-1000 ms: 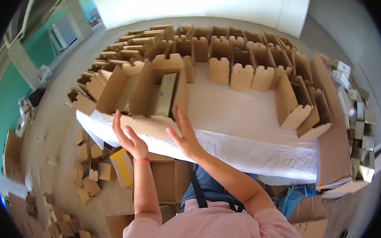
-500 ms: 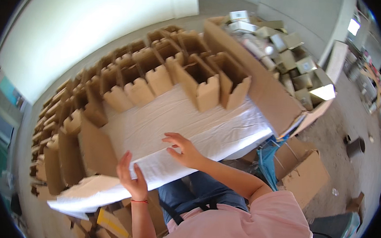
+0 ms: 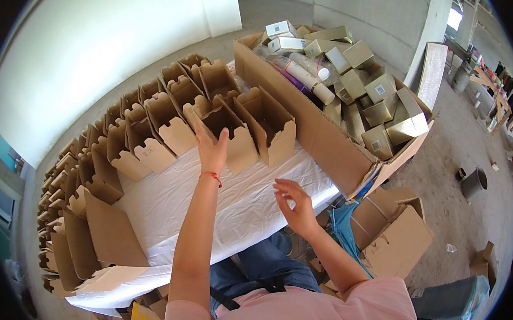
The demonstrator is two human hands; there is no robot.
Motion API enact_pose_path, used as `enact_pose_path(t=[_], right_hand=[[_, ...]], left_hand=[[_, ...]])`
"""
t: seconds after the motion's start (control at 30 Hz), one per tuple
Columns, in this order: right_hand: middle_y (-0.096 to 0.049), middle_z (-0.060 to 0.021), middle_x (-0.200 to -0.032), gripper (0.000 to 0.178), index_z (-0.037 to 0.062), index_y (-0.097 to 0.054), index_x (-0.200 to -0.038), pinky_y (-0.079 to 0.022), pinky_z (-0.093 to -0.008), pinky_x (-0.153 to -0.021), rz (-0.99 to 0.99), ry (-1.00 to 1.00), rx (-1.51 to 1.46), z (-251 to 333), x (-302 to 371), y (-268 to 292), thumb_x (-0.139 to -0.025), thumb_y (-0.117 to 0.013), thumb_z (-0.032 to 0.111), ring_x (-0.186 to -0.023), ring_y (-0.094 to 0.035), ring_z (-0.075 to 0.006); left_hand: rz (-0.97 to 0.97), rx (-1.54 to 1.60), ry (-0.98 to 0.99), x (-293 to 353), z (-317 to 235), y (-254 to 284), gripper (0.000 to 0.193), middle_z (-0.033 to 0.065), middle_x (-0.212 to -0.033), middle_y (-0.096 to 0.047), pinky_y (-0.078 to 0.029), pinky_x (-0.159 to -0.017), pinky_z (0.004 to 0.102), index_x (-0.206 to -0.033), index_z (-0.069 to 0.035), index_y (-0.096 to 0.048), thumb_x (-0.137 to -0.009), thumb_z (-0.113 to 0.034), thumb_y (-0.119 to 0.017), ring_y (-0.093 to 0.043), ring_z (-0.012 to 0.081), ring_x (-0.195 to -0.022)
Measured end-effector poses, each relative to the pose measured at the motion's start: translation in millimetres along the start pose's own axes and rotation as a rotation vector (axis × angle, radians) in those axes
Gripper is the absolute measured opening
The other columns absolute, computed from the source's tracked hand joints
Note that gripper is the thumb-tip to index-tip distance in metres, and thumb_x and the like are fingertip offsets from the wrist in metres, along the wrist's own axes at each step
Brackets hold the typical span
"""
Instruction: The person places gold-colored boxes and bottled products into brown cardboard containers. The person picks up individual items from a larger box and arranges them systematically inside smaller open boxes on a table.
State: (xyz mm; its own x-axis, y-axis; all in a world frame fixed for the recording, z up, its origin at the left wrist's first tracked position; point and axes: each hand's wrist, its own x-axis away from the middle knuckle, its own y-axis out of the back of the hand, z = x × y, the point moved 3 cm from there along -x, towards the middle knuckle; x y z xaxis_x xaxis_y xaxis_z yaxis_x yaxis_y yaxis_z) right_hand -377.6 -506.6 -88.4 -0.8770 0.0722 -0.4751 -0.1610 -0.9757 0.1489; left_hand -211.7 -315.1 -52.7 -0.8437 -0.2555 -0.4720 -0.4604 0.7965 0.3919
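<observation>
My left hand (image 3: 212, 151), with a red cord at its wrist, reaches to an open-topped brown cardboard box (image 3: 238, 144) with a notched rim. Its fingers lie along the left side of that box and the thumb stands apart; whether they touch it I cannot tell. Over the near edge of the white cloth (image 3: 205, 210), my right hand (image 3: 298, 209) hovers with loosely bent, separated fingers and nothing in them. Just right of the reached box is a similar open box (image 3: 268, 125).
Rows of open cardboard boxes (image 3: 135, 145) line the left and far sides. A large carton (image 3: 323, 144) at the right holds gold boxes (image 3: 393, 119) and white tubes (image 3: 309, 80). More cartons (image 3: 396, 244) and a grey bucket (image 3: 476, 183) stand on the floor.
My left hand has moved forward and right, from the near cloth edge to the box. My right hand has shifted right. The view has turned, bringing more of the large carton into sight.
</observation>
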Motion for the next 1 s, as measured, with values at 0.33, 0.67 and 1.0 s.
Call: enact_pose_path(t=[0.33, 0.67, 1.0], right_hand=[[-0.063, -0.0181, -0.097, 0.025, 0.0048, -0.064, -0.095, -0.049, -0.0415, -0.079, -0.072, 0.136, 0.736, 5, -320, 76, -0.076, -0.058, 0.02, -0.091, -0.06, -0.0344], [-0.058, -0.0218, -0.113, 0.047, 0.0022, -0.059, -0.109, -0.044, -0.0445, -0.09, 0.042, -0.298, 1.16, -109, -383, 57, -0.075, -0.064, 0.033, -0.108, -0.054, -0.0355], [-0.056, -0.0242, -0.112, 0.038, 0.0005, -0.058, -0.103, -0.045, -0.0452, -0.087, 0.053, -0.148, 1.17, -105, -375, 56, -0.078, -0.062, 0.028, -0.103, -0.054, -0.0416]], left_hand=[[0.31, -0.192, 0.324, -19, 18, 21, 0.049, 0.0236, -0.095, -0.061, -0.046, -0.081, 0.0379, -0.121, 0.007, -0.042, -0.081, -0.02, -0.049, -0.061, 0.0349, -0.086], [0.274, -0.45, 0.101, 2, 54, 147, 0.023, 0.0247, -0.071, -0.059, -0.045, -0.061, 0.0449, -0.069, 0.004, -0.059, -0.077, -0.016, -0.051, -0.058, 0.0402, -0.067], [0.131, -0.446, 0.232, 66, 27, 218, 0.036, 0.0171, -0.079, -0.065, -0.049, -0.065, 0.0368, -0.111, 0.0, -0.058, -0.088, -0.028, -0.055, -0.063, 0.0288, -0.07]])
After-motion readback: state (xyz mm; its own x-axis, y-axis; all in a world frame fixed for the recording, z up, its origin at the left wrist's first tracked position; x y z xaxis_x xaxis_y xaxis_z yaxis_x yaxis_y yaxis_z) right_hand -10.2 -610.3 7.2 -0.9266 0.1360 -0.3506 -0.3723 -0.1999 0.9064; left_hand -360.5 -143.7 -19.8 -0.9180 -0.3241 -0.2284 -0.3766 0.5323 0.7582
